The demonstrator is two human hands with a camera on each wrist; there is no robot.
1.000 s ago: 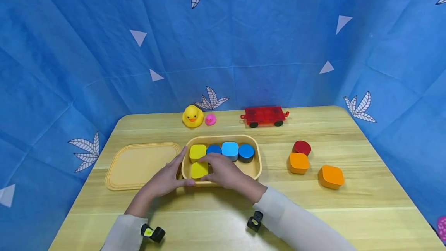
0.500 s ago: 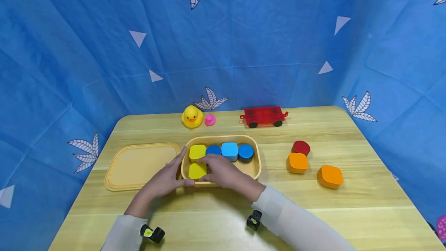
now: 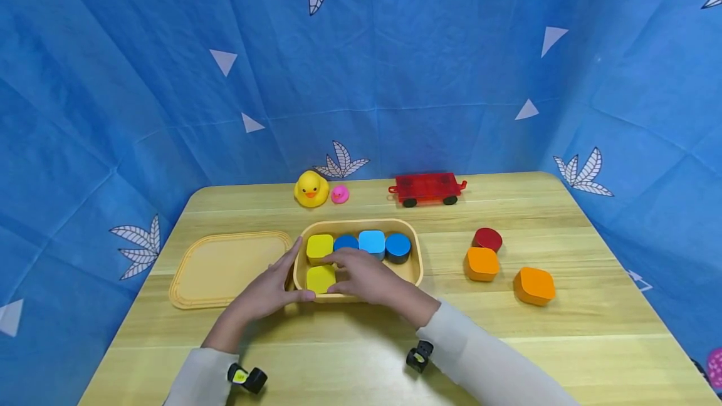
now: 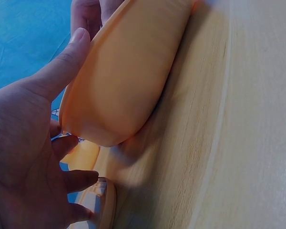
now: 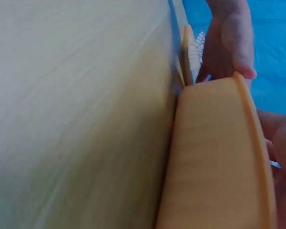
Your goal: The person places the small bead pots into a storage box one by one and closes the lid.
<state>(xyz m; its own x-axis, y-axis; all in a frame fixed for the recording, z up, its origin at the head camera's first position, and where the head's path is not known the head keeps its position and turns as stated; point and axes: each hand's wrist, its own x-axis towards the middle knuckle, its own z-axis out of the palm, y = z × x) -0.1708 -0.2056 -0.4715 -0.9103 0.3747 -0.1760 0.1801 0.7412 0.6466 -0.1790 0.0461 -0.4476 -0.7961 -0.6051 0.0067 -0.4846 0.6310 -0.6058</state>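
Observation:
A yellow box (image 3: 417,268) stands at mid table in the head view. My left hand (image 3: 267,290) grips its left end, thumb at the front rim, fingers round the side. In the left wrist view the thumb lies against the rim. My right hand (image 3: 366,274) reaches into the box, loosely bent index finger and thumb at the right edge of the front yellow block (image 3: 319,279). Behind it sit another yellow block (image 3: 319,246), a round blue block (image 3: 346,242) partly hidden, a light blue block (image 3: 371,243) and another round blue block (image 3: 397,247).
A flat yellow lid (image 3: 225,268) lies left of the box. At the right are a round red block (image 3: 487,239) and two orange blocks, one nearer (image 3: 534,286). Along the back stand a yellow duck (image 3: 311,188), a small pink duck (image 3: 340,193) and a red wagon (image 3: 427,188).
My right hand has drawn slightly right, its fingertips backing off the front yellow block, which sits lower and a little left in the box. My left hand stays put.

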